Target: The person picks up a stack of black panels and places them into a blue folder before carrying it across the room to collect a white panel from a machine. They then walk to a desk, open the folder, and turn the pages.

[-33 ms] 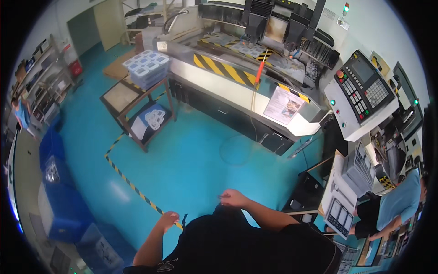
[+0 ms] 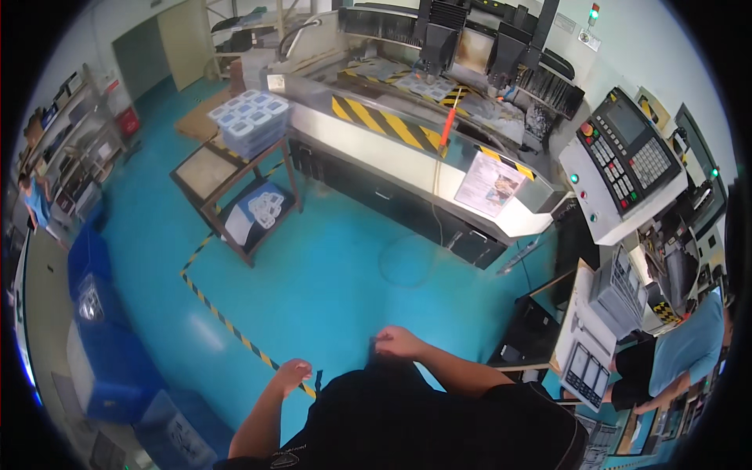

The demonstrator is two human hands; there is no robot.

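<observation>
My left hand (image 2: 292,375) hovers in front of my waist, fingers loosely bent and slightly apart, with nothing visible in it. Just right of its fingertips, a thin black strap (image 2: 319,383) sticks up beside my black clothing (image 2: 439,419). Farther right, my right hand (image 2: 398,343) is closed in a pinch at the upper edge of that clothing. A small dark strip (image 2: 374,342) shows at its fingertips; its far end cannot be made out.
Ahead stands a large machine (image 2: 376,168) with striped edges and a control panel (image 2: 627,157). A cart (image 2: 205,174) bears stacked trays (image 2: 249,117). Blue bins (image 2: 113,364) line the left. At right are a table (image 2: 576,313) and a co-worker (image 2: 685,348); another person (image 2: 35,202) is far left.
My left hand's fingers have risen a little and spread slightly. My right hand has shifted slightly left, still pinched. The person at far left has moved slightly.
</observation>
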